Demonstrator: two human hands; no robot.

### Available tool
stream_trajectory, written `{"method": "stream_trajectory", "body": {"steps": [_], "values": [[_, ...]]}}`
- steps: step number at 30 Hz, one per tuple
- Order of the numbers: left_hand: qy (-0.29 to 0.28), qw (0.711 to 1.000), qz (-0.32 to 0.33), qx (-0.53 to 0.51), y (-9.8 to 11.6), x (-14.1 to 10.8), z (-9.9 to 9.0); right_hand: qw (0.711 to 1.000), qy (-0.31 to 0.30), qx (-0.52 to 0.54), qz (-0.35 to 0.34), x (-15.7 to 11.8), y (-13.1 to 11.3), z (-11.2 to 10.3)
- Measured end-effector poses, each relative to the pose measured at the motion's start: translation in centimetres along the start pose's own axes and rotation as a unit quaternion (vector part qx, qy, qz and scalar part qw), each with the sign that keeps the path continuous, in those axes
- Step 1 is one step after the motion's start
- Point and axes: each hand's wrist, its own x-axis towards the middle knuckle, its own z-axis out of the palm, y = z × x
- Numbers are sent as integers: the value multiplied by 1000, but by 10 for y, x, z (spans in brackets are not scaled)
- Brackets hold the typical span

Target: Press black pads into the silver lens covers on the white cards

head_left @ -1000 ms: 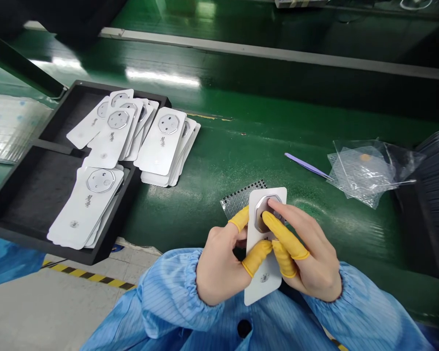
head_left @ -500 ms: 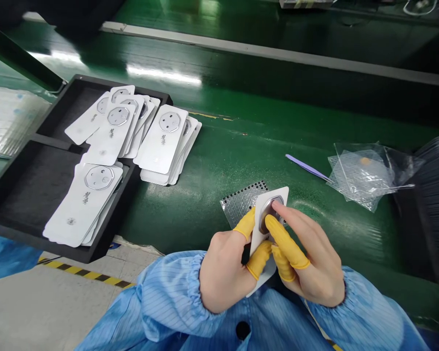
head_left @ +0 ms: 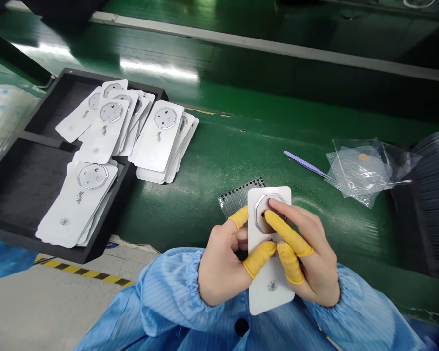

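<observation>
A white rounded panel [head_left: 260,295] with an octagonal silver-rimmed ring faces the camera, upright in front of my chest. My left hand [head_left: 229,261] grips its left side, with yellow finger cots on thumb and index finger. On the ring area rest the fingertips of my right hand [head_left: 309,253], which also wears yellow cots; its thumb lies on the panel's middle. One dark spot shows inside the ring by the right fingertip. Behind the panel lies a clear sheet with rows of black dots [head_left: 241,191], partly hidden.
Piles of similar white panels [head_left: 155,134] lie at the left, some in a black divided tray [head_left: 29,190]. Purple tweezers [head_left: 305,164] and clear plastic bags [head_left: 362,173] lie to the right. A dark ribbed stack [head_left: 437,195] stands at the far right.
The held panel has turned from a steep slant to face the camera, showing its front and lower emblem. Both hands stay on it. The view has shifted slightly.
</observation>
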Motion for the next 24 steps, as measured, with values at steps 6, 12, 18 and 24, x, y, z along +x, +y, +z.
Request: {"method": "stream_trajectory", "body": {"steps": [6, 12, 18, 24], "values": [[8, 1000, 4, 3, 2, -1, 3, 1000, -4, -18, -18, 3, -2, -6], [30, 995, 34, 88, -9, -1, -1, 993, -69, -79, -56, 1, 1, -5], [9, 999, 34, -2, -15, 8, -8, 1000, 0, 16, -25, 1, 18, 5], [44, 998, 28, -28, -14, 25, -19, 972, 53, 145, 177, -4, 31, 31]]}}
